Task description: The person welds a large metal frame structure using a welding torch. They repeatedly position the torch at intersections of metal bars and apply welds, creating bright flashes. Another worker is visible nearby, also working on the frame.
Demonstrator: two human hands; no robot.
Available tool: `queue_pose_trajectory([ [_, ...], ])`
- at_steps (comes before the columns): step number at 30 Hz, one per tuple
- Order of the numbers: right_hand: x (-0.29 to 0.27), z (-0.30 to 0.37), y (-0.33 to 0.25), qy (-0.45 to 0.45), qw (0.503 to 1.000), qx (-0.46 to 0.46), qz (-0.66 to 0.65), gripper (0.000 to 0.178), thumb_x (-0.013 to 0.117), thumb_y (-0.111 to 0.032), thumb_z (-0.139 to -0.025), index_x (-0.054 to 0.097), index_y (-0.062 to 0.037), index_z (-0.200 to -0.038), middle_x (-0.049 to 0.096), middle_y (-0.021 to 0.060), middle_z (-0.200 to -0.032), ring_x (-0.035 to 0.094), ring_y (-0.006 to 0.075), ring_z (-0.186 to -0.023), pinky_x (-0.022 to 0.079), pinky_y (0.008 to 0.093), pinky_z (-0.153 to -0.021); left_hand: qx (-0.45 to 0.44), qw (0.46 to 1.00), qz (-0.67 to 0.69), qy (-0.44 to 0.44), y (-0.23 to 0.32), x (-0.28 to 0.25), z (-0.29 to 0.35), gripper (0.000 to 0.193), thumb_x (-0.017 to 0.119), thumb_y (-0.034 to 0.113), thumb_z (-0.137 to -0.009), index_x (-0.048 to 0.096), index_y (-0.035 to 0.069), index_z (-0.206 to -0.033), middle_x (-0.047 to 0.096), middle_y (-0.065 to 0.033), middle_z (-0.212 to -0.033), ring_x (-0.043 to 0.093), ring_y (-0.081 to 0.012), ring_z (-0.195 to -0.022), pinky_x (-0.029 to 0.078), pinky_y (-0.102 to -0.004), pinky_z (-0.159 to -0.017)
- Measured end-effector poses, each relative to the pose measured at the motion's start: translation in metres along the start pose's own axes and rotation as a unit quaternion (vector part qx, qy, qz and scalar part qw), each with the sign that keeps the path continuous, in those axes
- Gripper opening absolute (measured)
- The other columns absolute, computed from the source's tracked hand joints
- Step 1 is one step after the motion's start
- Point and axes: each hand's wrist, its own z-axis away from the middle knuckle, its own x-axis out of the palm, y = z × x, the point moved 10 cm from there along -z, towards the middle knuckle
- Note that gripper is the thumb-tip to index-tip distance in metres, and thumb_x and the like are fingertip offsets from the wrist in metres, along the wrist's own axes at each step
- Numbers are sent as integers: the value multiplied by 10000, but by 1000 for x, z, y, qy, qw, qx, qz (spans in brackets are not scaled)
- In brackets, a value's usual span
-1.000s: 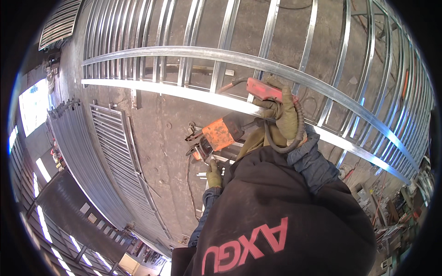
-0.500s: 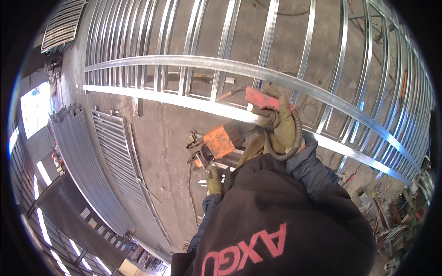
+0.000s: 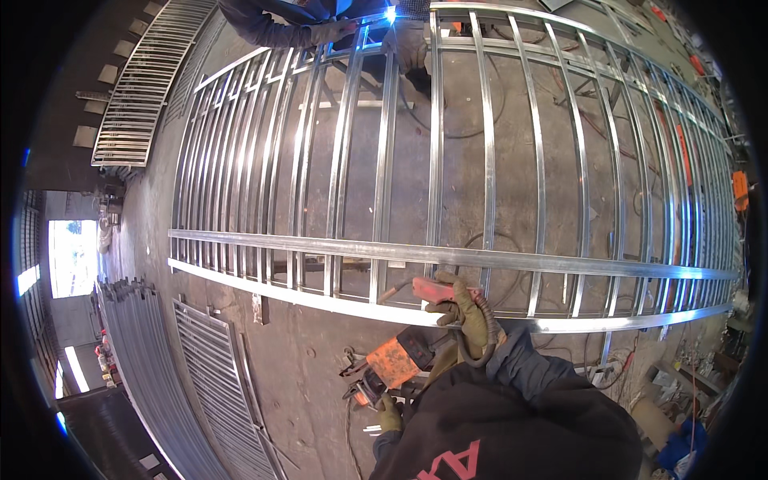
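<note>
My right hand (image 3: 474,322), in an olive work glove, is closed around a red welding torch (image 3: 432,290). Its nozzle points left over the near rail (image 3: 364,309) of a large metal frame, and a dark ribbed cable loops down past my wrist. Lower down, my left hand (image 3: 390,416), gloved the same way, is beside the metal end of a scuffed orange-and-black machine (image 3: 394,362). The fingers there are small and partly hidden, so I cannot tell whether they grip it. My dark apron covers the lower part of the view.
Across the frame, a co-worker's gloved hand (image 3: 330,32) is near a bright welding arc (image 3: 390,14). Many upright bars (image 3: 436,160) cross the frame. Stacked grey tubes (image 3: 152,368) and a barred panel (image 3: 210,360) lie left; scrap metal (image 3: 680,384) is at right.
My view has tipped up, bringing the far rail, the co-worker and the arc into sight. My hands and the torch appear lower; my right hand still holds the torch.
</note>
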Motion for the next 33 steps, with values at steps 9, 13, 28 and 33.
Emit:
queue_pose_trajectory([
  [9, 1, 0, 13, 20, 1000, 8, 10, 747, 491, -630, -1153, 535, -32, -1599, 729, 99, -1450, 694, 154, -1183, 586, 287, -859, 200, 964, -173, 0, -4, -15, -1, 658, 538, 616, -1132, 666, 15, -1369, 733, -121, -1175, 710, -220, -998, 591, -373, -802],
  [13, -12, 1, 21, 48, 999, 4, 2, 722, 553, -597, -1140, 550, -15, -1568, 748, 123, -1394, 759, 173, -1088, 619, 272, -838, 7, 1000, 6, 4, 5, -4, 18, 694, 530, 646, -1120, 724, -5, -1264, 756, -76, -1007, 684, -185, -835, 526, -359, -707],
  [28, -10, -2, 19, 25, 999, 7, -25, 617, 501, -513, -1177, 535, -42, -1574, 676, 171, -1494, 737, 189, -1152, 647, 338, -957, 16, 999, -35, 14, 42, 2, 49, 712, 579, 638, -1110, 709, -28, -1327, 778, -106, -1037, 685, -189, -871, 545, -355, -768],
  [33, -1, -5, 6, 32, 999, 8, -20, 598, 522, -505, -1178, 560, -60, -1576, 724, 130, -1401, 718, 156, -1045, 613, 324, -928, -28, 999, -4, 22, 31, 2, 50, 688, 590, 616, -1117, 715, -29, -1324, 762, -86, -1076, 686, -177, -921, 550, -358, -794],
])
